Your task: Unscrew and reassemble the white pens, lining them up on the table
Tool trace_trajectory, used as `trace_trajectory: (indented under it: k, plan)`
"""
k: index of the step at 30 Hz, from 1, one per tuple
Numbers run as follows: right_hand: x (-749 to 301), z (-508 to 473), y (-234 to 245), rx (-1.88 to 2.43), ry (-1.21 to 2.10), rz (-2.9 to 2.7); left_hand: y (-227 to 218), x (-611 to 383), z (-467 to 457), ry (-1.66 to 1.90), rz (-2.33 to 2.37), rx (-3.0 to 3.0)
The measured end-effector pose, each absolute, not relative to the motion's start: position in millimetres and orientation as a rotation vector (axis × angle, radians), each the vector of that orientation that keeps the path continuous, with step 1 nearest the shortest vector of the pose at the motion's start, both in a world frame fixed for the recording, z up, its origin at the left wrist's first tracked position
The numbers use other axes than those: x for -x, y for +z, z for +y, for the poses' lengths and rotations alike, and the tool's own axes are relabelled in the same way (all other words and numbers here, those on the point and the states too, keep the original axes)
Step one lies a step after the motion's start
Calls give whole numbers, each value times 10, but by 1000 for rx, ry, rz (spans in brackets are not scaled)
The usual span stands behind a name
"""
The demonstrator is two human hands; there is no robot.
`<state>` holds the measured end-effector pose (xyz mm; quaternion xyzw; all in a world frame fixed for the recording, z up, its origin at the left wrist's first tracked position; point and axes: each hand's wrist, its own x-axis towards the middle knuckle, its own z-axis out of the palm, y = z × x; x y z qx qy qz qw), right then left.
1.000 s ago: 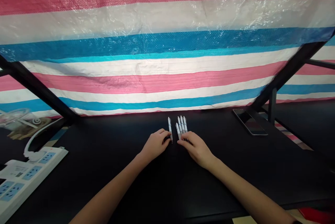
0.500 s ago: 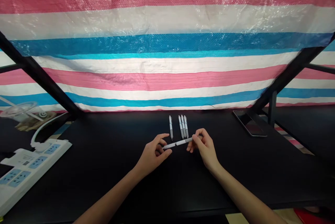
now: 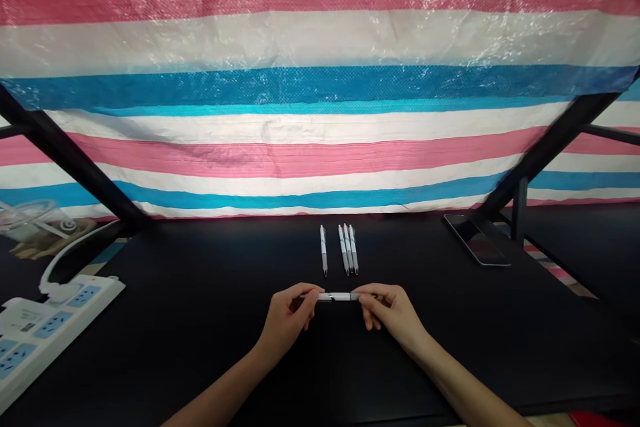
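Note:
A white and grey pen (image 3: 336,297) is held level just above the black table (image 3: 200,320), one end in each hand. My left hand (image 3: 289,315) pinches its left end and my right hand (image 3: 393,312) pinches its right end. Beyond my hands, a single pen (image 3: 324,250) lies on the table pointing away from me. To its right lie three more pens (image 3: 348,249) side by side, touching one another.
A dark phone (image 3: 476,240) lies at the back right. A white power strip (image 3: 35,330) with a cable sits at the left edge. A striped tarp (image 3: 320,100) hangs behind the table, crossed by black diagonal bars (image 3: 75,160) on both sides.
My right hand picked one pen out of the group and drew it toward me. My left hand left the single pen and took the lifted pen's other end, which now lies level.

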<state>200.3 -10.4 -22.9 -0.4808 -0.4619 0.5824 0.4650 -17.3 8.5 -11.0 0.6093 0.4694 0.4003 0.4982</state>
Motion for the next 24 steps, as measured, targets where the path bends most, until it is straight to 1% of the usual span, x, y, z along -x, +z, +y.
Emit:
trace_trajectory:
  k: [5, 9, 11, 16, 20, 24]
  plan:
    - [-1994, -127, -253, 1155, 1393, -1156, -138, 174, 92, 946, 1177, -1351]
    - [-1985, -80, -245, 1131, 1520, -1182, -86, 217, 116, 1034, 1172, -1273]
    - [-1984, -63, -232, 1141, 1556, -1194, -62, 244, 122, 1066, 1159, -1271]
    - [-1980, -49, -204, 1163, 1460, -1168, -51, 296, 129, 1091, 1144, -1310]
    - [-1994, -50, -204, 1172, 1544, -1190, -70, 311, 128, 1092, 1126, -1326]
    - [-2008, -60, -185, 1149, 1522, -1182, -72, 301, 114, 1100, 1135, -1341]
